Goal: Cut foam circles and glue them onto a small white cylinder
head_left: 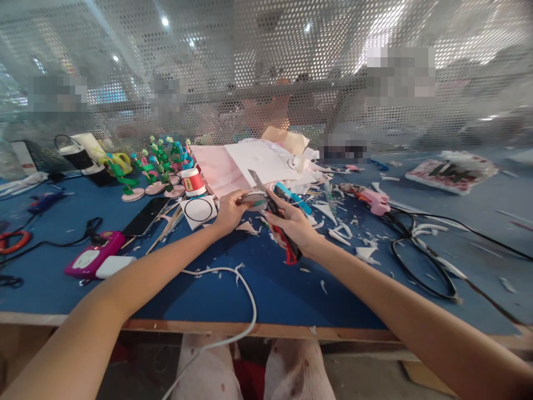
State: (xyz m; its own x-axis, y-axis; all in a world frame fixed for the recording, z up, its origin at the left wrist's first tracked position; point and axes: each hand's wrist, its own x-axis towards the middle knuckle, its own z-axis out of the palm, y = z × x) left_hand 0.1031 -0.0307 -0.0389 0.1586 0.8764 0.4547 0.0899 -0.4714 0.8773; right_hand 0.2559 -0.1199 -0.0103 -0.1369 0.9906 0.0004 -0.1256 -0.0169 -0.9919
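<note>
In the middle of the table my left hand [229, 212] is closed, pinching a small round pale piece [255, 203] with a dark rim; its exact kind is unclear. Beside it my right hand [296, 226] wraps round a black utility knife [275, 210], its blade pointing up and away next to the round piece. A red handle [290, 255] shows just under the right hand; whether it is held or lies on the table I cannot tell. Left of my left hand lies a white card [199, 211] with a black circle, and behind it stands a red and white tub [193, 182].
White paper [260, 161] and pink sheets [216, 166] lie behind the hands, with scraps scattered rightward. Several green paper plants [160, 161] stand left, near a phone [146, 216] and a magenta power adapter [95, 255]. A pink glue gun [375, 201] trails black cable. A white cable [252, 294] crosses the front edge.
</note>
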